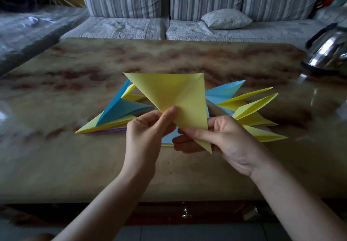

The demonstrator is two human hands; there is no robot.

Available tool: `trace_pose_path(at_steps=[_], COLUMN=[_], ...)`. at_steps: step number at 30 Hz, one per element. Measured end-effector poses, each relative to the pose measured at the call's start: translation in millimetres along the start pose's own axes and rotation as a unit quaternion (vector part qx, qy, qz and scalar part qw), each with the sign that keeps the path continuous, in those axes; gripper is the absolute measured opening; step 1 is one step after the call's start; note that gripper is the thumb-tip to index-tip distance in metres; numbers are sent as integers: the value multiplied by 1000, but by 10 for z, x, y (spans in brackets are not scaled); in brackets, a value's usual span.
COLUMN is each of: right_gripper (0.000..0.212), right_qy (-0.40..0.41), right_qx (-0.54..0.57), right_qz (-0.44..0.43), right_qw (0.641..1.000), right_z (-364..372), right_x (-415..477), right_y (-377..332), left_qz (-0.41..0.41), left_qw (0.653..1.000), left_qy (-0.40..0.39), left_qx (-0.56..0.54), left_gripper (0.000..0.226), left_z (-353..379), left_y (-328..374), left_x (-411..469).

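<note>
Left hand (148,128) pinched left edge of folded yellow paper (174,92), thumb on top. Right hand (225,139) gripped its lower tip, fingers curled beneath. Sheet held aloft over middle of tabletop (75,156), above pile of folded pieces (120,109), blue and yellow. Risks judged: layers slipping between thumbs, crease running skew; sharp tip crumpling under tight grip. Lowered wrists could scatter pile. Steel kettle (328,53) stood at far right corner, well apart; sofa (122,28) beyond far edge.
</note>
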State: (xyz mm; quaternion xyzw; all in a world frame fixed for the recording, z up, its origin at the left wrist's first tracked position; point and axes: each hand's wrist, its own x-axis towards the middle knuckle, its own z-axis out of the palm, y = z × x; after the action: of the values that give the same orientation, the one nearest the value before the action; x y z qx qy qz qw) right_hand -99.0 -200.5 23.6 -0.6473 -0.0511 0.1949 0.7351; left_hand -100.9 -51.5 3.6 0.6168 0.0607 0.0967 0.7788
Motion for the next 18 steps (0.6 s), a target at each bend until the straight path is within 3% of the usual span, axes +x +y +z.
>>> trace_pose_path(at_steps=[4,18], right_gripper=[20,18], right_qy=[32,13], right_qx=[-58,-69], right_qz=[-25,-21], right_qw=[997,997], right_z=[1,17], right_x=[-15,-45], right_y=[10,-8], left_qz=[-4,7], left_qw=[1000,1000], left_qy=[0,11], left_qx=[-3,-16], left_gripper=[15,18], left_z=[10,-1], left_y=[6,13], left_x=[8,-9])
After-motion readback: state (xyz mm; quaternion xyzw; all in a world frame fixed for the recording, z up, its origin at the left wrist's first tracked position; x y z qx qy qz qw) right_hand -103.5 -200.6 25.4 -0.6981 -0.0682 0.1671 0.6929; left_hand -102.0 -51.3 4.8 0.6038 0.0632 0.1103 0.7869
